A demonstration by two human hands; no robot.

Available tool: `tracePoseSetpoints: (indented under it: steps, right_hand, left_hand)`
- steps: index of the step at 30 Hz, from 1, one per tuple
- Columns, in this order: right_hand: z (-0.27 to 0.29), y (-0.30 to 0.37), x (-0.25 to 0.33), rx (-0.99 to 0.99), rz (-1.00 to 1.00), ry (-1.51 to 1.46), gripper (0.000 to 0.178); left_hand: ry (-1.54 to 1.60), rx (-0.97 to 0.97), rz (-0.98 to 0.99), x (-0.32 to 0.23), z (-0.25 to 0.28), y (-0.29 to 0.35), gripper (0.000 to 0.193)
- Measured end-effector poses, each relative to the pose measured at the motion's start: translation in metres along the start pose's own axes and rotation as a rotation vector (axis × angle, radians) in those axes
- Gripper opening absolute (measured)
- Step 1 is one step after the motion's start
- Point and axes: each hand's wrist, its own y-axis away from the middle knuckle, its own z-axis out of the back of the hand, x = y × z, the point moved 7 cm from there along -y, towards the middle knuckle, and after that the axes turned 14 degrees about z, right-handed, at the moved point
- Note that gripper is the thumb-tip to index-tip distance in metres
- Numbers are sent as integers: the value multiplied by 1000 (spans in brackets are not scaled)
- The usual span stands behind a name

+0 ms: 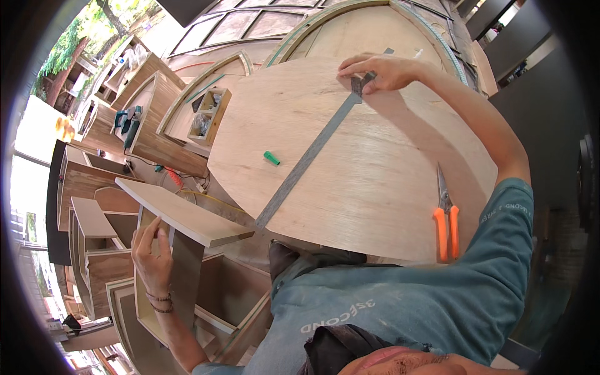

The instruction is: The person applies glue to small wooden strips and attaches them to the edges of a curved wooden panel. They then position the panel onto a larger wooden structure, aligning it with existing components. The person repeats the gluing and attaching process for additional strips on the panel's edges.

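Note:
A broad curved plywood board (300, 112) lies in front of me. Across it runs a long flat grey strip (312, 150), slanting from far right to near left, with a dark block at its far part. My right hand (381, 72) grips that block, fingers bent over it. Orange-handled scissors (445, 212) rest on the board's right side, blades pointing away. Left of the strip lies a small green tube-shaped piece (271, 158). My left hand (152, 255) is low at left, fingers loosely bent and apart, fingertips at the edge of a pale panel (187, 212); firm contact is unclear.
Wooden cabinet boxes (231, 284) crowd the near left. A divided wooden tray (210, 117) holding small bags sits past the board's left edge. Farther left, a green power tool (129, 122) lies on a cabinet. Arched wooden frames (369, 25) stand beyond the board.

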Motion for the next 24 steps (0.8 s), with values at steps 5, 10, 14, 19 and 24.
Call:
tracePoseSetpoints:
  steps: [5, 10, 14, 19, 24]
  right_hand:
    - [19, -16, -17, -13, 48, -18, 54]
    - [26, -23, -37, -9, 79, -49, 39]
    - [22, -33, -45, 61, 49, -121, 35]
    - [27, -39, -54, 117, -15, -148, 40]
    - [34, -28, -79, 113, -91, -206, 50]
  left_hand:
    - [92, 235, -299, -99, -22, -6, 28]
    - [256, 413, -506, -155, -68, -27, 33]
    - [260, 424, -508, -165, -105, -45, 39]
    - [177, 478, -353, -148, -132, -79, 50]
    - [292, 308, -506, -173, -146, -116, 50]
